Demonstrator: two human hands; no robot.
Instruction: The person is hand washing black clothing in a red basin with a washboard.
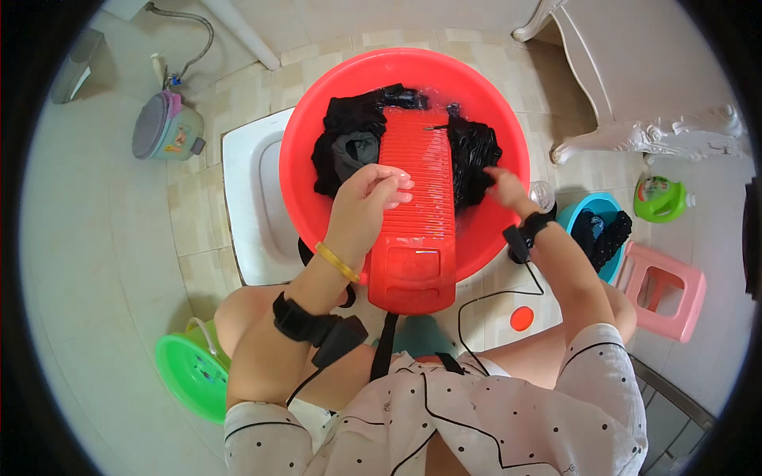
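A ribbed red washboard [417, 178] slants into a large red basin [300, 214], its smooth end over the near rim. My left hand [373, 194] is above the ribs, fingers curled toward the thumb, with nothing visible in it. At the right inner side of the basin, my right hand [506, 190] is beside a wet black garment [474, 159]; its fingers are blurred, so whether they grip the cloth is unclear. More black clothing [349, 115] lies left of the board, with a grey cloth patch [357, 155] among it. Some suds show at the far side.
A white squat toilet pan [244, 190] lies left of the basin. To the right are a blue bucket [611, 202] of dark clothes, a pink stool [689, 297] and a green detergent bottle [660, 198]. A green basin [178, 381] sits at lower left. A red lid [521, 319] lies nearby.
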